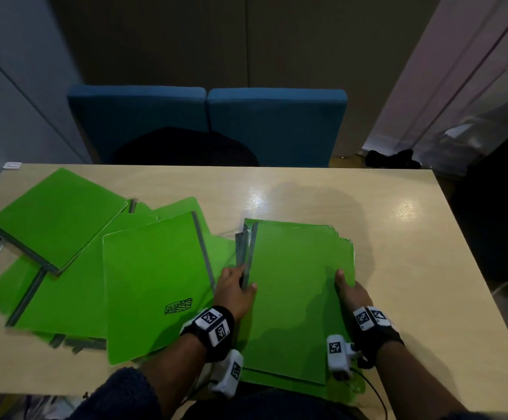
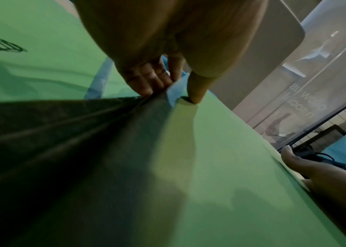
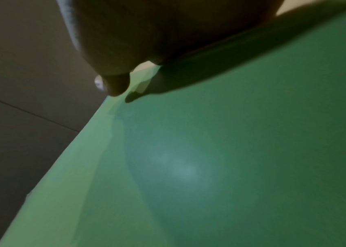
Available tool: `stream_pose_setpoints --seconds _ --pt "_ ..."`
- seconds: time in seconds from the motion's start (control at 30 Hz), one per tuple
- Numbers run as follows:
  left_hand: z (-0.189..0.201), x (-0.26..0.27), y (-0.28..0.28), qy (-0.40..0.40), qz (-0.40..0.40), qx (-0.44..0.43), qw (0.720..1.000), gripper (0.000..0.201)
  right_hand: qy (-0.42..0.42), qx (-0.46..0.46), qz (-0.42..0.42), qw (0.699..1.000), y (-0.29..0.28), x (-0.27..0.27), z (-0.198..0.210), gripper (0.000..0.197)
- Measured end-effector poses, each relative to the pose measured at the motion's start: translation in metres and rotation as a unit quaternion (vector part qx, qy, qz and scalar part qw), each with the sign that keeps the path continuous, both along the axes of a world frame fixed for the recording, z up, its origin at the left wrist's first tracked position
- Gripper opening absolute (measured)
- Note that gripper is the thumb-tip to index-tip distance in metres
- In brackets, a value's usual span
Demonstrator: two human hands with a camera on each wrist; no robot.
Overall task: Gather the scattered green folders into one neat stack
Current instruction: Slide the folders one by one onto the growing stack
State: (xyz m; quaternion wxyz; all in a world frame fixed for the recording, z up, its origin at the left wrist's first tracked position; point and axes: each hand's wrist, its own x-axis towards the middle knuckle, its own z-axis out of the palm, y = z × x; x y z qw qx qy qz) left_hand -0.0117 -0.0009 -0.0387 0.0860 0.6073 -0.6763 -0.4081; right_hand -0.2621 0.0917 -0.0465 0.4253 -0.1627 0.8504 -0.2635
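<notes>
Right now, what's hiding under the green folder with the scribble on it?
More green folders stick out from under the scribbled folder, fanned left and behind it on the table. How many lie beneath, and whether anything else does, is covered.

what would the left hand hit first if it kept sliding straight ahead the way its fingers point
Probably nothing solid soon: the left hand points along the grey spine edges of the green folder stack, then bare pale wooden table. Depth is unclear.

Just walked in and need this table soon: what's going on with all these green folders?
A person is gathering them into one stack. The left hand grips its grey spine edges and the right hand holds the opposite side. More loose folders still lie overlapped on the table, left of it.
</notes>
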Motion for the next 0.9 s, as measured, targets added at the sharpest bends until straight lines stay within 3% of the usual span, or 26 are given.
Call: stream_pose_setpoints --seconds 0.13,0.23,0.37,0.6,0.8,0.83,0.9 --pt "0.0 0.03 -0.015 -0.048 -0.004 -0.065 0.997 0.048 0.015 -0.015 -0.009 1.0 0.003 0.001 -0.002 0.064" --pt "-0.005 0.072 -0.025 -0.179 0.021 -0.061 0.982 0.074 0.021 -0.012 -0.006 1.0 0.001 0.001 0.001 0.065" --pt "-0.018 0.112 -0.021 -0.276 -0.112 0.002 0.955 0.096 0.034 -0.015 -0.014 0.999 0.001 0.002 -0.001 0.066" --pt "-0.007 0.128 -0.028 -0.307 -0.013 -0.012 0.951 0.089 0.02 -0.021 -0.024 0.999 0.002 0.005 0.003 0.068" --pt "-0.001 0.14 -0.028 -0.37 -0.062 -0.037 0.926 0.089 0.023 -0.026 -0.007 0.999 0.005 0.007 0.006 0.07" --pt "-0.001 0.142 -0.028 -0.38 -0.085 -0.065 0.919 0.086 0.026 -0.025 -0.004 0.999 0.005 0.007 0.007 0.071" --pt "-0.004 0.143 -0.028 -0.362 -0.217 -0.123 0.898 0.07 0.027 -0.02 0.004 0.999 0.004 0.007 0.007 0.073"
